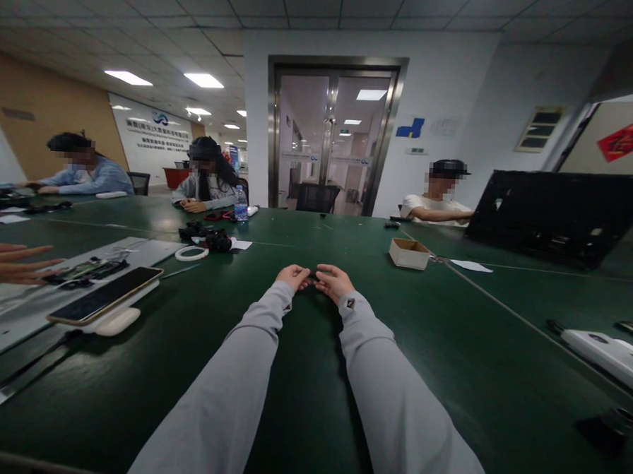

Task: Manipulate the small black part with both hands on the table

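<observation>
Both my arms, in light grey sleeves, reach forward over the green table. My left hand and my right hand nearly meet at the middle of the view, fingers bent and pinched. Between their fingertips is a small dark piece, which both hands touch. It is too small and too covered by the fingers to name. The open cardboard box stands farther off, to the right of my right hand.
On the left lie a phone, a grey panel with a circuit board, and another person's hand. A tape roll, dark parts and a water bottle stand ahead. A large black panel rises at right. Several people sit around.
</observation>
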Available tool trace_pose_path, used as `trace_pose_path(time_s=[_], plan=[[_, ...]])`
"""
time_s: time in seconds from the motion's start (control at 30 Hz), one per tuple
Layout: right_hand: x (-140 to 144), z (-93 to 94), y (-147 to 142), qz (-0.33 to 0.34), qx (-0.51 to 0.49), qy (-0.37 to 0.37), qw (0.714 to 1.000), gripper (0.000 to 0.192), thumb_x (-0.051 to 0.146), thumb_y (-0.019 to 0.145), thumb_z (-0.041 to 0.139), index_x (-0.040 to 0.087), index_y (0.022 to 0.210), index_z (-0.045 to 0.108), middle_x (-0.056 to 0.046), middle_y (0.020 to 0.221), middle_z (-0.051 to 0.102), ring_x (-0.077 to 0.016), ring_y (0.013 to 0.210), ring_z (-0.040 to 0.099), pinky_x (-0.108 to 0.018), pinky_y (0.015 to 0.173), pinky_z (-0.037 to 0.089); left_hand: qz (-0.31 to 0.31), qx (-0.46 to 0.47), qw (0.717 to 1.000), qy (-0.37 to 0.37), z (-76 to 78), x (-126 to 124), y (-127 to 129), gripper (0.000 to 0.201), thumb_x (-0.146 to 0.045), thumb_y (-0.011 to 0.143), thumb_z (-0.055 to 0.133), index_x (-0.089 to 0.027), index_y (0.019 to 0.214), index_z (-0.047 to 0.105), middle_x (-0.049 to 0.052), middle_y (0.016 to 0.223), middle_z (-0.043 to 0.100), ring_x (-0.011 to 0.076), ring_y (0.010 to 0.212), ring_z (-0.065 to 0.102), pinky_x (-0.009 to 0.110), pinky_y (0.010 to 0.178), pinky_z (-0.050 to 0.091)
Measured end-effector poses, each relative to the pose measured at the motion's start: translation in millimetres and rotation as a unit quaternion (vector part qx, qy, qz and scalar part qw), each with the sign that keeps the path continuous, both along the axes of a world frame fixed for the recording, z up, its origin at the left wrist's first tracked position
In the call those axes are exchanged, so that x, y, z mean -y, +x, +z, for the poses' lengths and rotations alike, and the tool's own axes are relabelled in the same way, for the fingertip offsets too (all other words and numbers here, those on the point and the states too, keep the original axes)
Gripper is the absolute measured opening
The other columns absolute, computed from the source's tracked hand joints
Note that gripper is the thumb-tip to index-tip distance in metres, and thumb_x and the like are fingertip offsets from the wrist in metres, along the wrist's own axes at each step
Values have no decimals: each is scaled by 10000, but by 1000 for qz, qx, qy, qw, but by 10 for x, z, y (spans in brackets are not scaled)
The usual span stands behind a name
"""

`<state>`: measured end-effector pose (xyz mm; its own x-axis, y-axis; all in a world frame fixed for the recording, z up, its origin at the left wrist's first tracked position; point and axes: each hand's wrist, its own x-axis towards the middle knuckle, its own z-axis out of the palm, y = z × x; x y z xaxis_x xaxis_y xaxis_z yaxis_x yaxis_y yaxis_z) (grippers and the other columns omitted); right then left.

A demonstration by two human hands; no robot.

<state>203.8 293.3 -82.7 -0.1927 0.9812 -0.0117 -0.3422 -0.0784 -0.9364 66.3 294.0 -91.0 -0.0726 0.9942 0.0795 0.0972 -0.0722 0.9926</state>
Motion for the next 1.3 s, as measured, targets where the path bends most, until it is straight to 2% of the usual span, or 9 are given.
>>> trace_pose_path(time_s=[0.13,0.27,0.47,0.7,0.97,1.13,1.3], plan=[[9,5,-8,-1,-3,0,1000,201,-30,720,556,124,849,564,-16,694,594,-89,517,597,-184,494,514,48,-77,996,4,-34,-45,-3,273,-390,752,539,-134,659,534,13,495,577,92,416,525,202,430,432],[14,13,-15,-1,-8,5,1000,206,-43,701,566,127,817,572,-5,663,589,-93,522,598,-186,499,516,67,-106,992,5,-60,-61,-14,330,-444,765,490,-140,653,553,22,500,582,101,414,532,209,430,441],[16,9,-11,3,3,4,1000,218,-61,702,551,119,824,572,-15,607,595,-107,506,603,-195,507,519,34,-89,995,1,-73,-67,-15,273,-384,770,512,-145,640,530,11,500,583,91,437,537,193,446,433],[-2,-14,-1,9,-11,9,1000,199,-37,690,592,116,816,570,-17,611,601,-122,538,619,-209,521,527,4,-21,1000,-8,-3,-1,-23,199,-310,718,602,-127,672,540,11,542,600,77,464,524,180,449,414],[15,17,-20,8,12,-5,1000,60,90,776,581,107,794,526,-31,544,586,-111,455,583,-193,440,493,-8,-13,999,38,-43,-9,-60,208,-262,666,653,-129,809,581,14,622,613,79,516,535,164,436,415],[0,9,-40,7,22,0,1000,166,231,771,625,124,739,502,8,453,514,-116,422,561,-181,377,450,-18,-26,998,61,-35,-3,-78,270,-233,643,668,-149,883,577,8,638,605,91,566,554,150,438,412],[-8,8,-33,10,30,5,999,206,272,782,611,126,711,485,18,450,496,-110,423,559,-164,358,429,-23,-26,997,65,-20,7,-80,262,-243,655,655,-144,889,588,18,646,608,96,574,553,160,439,416]])
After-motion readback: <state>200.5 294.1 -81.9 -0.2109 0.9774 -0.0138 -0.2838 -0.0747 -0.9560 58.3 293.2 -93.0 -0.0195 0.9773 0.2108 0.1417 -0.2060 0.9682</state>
